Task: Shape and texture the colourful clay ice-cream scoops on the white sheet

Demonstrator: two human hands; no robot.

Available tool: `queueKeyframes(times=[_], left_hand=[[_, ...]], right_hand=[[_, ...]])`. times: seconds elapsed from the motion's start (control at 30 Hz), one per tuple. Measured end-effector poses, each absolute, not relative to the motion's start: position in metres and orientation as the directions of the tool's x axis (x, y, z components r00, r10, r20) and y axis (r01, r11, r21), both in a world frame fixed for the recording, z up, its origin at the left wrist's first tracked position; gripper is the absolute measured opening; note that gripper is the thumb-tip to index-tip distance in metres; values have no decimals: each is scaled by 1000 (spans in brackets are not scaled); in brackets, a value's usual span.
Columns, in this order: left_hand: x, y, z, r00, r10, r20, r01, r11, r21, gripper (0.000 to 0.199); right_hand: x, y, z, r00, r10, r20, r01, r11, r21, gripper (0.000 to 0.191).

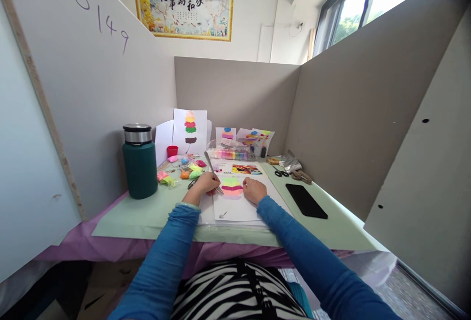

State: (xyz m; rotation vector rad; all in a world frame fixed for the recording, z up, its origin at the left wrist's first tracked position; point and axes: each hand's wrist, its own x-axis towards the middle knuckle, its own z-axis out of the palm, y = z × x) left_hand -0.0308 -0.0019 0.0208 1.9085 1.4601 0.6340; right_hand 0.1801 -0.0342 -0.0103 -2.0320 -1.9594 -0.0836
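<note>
A metal fork [209,160] is held in my left hand [204,184], its handle pointing up and its tines down over the white paper [235,210]. Just right of the tines, a layered patch of coloured clay [232,188] in green, yellow, dark pink and salmon lies on the paper. My right hand [254,191] rests closed at the right edge of this patch; whether anything is between its fingers is hidden. Behind the patch, a printed colourful picture [246,169] lies on the paper.
A green bottle [140,163] stands at left. Bagged clay pieces [191,172] and a red cup [172,151] sit behind my left hand. Scissors [281,173] and a black phone [306,200] lie at right. Propped drawings [190,131] and grey partitions [235,84] stand behind.
</note>
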Motion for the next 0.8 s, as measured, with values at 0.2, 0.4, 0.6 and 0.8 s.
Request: queueKeyframes(times=[0.2, 0.4, 0.6, 0.8], left_hand=[[-32, -5, 25, 243, 970, -5, 672, -164, 722, 16], [-30, -13, 31, 283, 958, 46, 622, -220, 751, 14], [-29, -10, 26, 320, 947, 37, 594, -231, 771, 15], [-32, -11, 25, 265, 964, -10, 615, -161, 772, 13]], right_hand=[[180, -34, -10, 56, 964, 261, 984, -9, -178, 25], [179, -35, -10, 60, 961, 271, 983, -9, -185, 23], [180, -33, -11, 61, 958, 281, 981, -6, -192, 24], [178, -35, -12, 51, 951, 304, 983, 6, -185, 26]])
